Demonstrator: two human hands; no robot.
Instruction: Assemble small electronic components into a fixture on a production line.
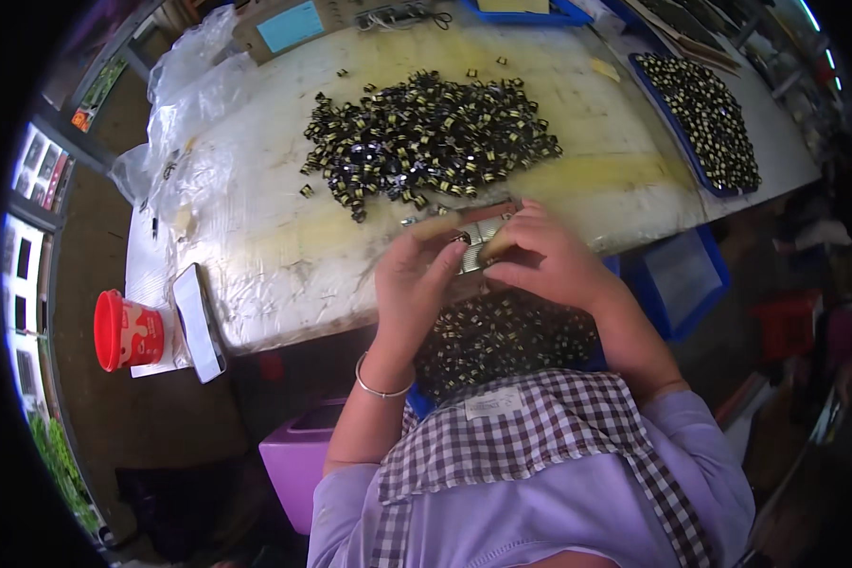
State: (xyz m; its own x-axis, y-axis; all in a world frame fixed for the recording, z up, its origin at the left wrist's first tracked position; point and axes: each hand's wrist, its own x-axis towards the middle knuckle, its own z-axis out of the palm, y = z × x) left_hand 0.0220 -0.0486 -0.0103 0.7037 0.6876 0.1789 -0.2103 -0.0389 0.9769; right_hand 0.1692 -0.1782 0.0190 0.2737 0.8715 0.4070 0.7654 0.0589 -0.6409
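Note:
Close to the table's front edge, my two hands meet around a silver ribbed metal piece (481, 248). My left hand (409, 273) is closed, with a small dark part (462, 238) pinched between thumb and forefinger. My right hand (560, 260) curls its fingers over the right side of the metal piece. Its fingertips partly cover the piece, and some fingertips look yellowish. Just beyond my hands lies a large heap of small black and yellow coil-like parts (426, 133). More such parts (511, 341) fill a container below my hands, its rim mostly hidden.
At the far right, a blue tray (701, 180) holds many like parts. A red tub (128, 329) and a phone (199, 327) are at the left corner. Clear plastic bags (189, 95) lie far left. Below the table stand a purple stool (298, 464) and a blue bin (682, 284).

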